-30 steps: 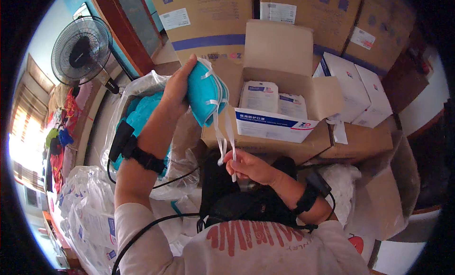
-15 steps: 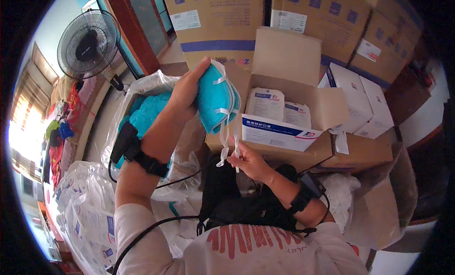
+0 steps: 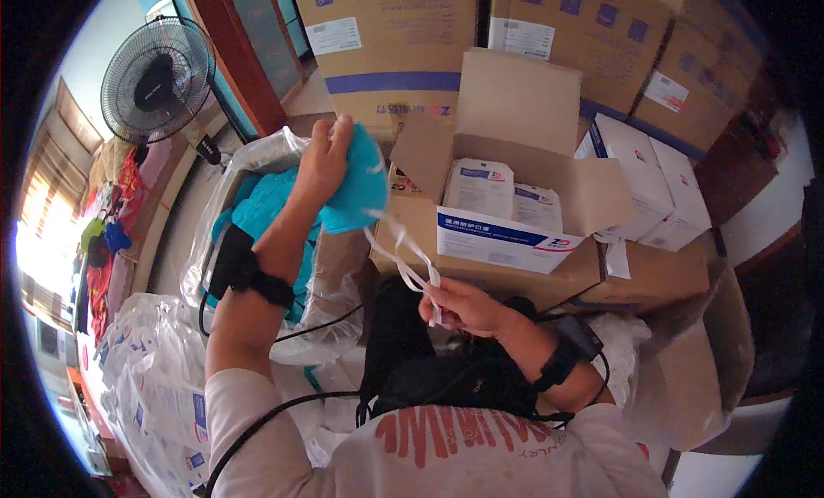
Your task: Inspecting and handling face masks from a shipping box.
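Observation:
My left hand [image 3: 323, 163] grips a turquoise cup-shaped face mask [image 3: 360, 187] by its upper left side, with part of the mask hidden behind the fingers. White elastic straps [image 3: 400, 252] run slackly from the mask down to the right. Their lower ends are pinched between the fingers of my right hand [image 3: 468, 309], held low in front of my lap. Below and left of the mask is a heap of similar turquoise masks [image 3: 268, 197], inside a carton with a clear plastic liner [image 3: 345, 305].
An open white-and-blue box [image 3: 498, 245] holding packs [image 3: 481, 187] stands on brown cartons [image 3: 549, 283] at the right. Two closed white boxes [image 3: 639, 176] are beside it. Large cartons [image 3: 395, 56] wall off the back. Plastic-bagged packs [image 3: 159, 386] lie left; a fan [image 3: 159, 81] stands far left.
The mask and my left hand have moved left and slightly down, toward the mask heap. My right hand has shifted slightly right and down, and the straps now stretch slantwise between both hands.

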